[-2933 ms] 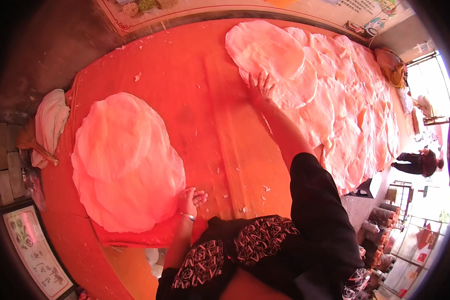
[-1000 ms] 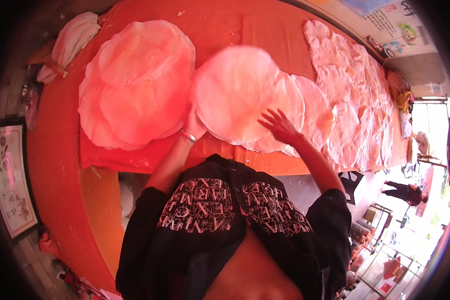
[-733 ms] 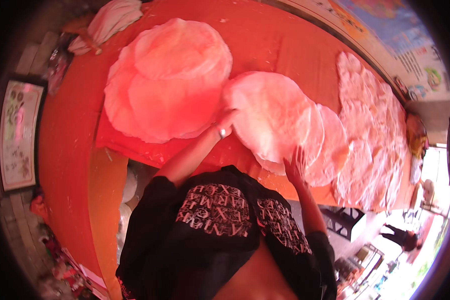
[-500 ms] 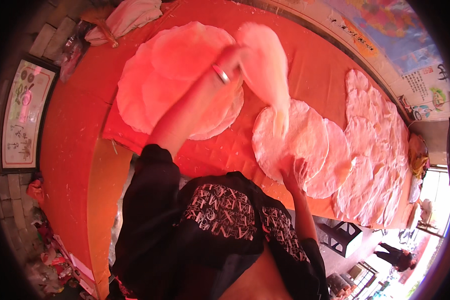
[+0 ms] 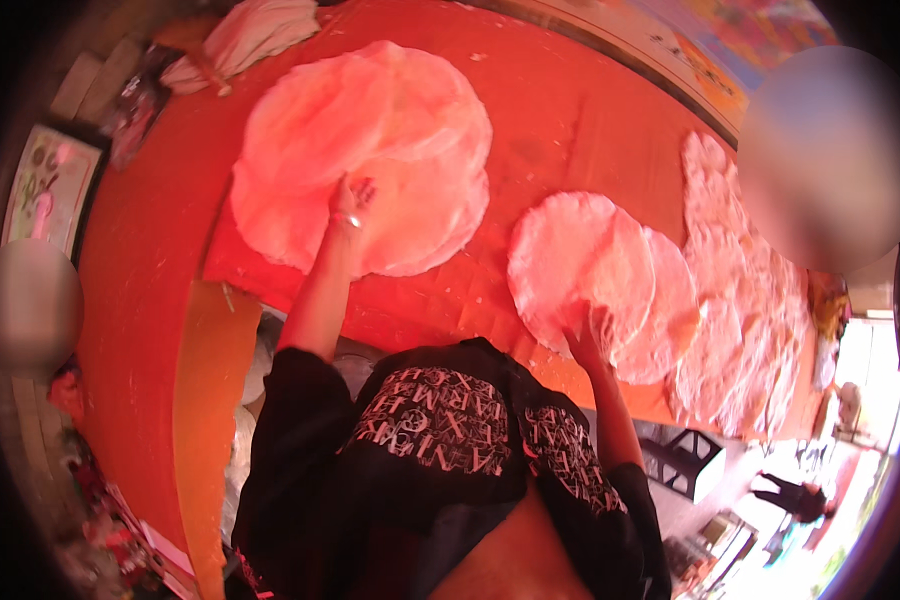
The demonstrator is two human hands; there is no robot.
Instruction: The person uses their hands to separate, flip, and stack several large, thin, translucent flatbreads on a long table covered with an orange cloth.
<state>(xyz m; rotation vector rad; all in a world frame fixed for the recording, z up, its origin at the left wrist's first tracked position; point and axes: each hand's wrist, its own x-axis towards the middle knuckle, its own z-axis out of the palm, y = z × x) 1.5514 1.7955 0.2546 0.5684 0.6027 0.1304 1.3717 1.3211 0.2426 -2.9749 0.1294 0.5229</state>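
Left hand (image 5: 352,196) flat, fingers spread, pressing on stack of round sheets (image 5: 370,150) at far left of red surface (image 5: 570,110). Right hand (image 5: 588,330) open, resting on near edge of overlapping sheets (image 5: 580,265) at right.

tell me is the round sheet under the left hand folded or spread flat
Spread flat. The thin round sheet lies open on top of the stack on the red table, its full round outline showing, with the left hand pressed on it.
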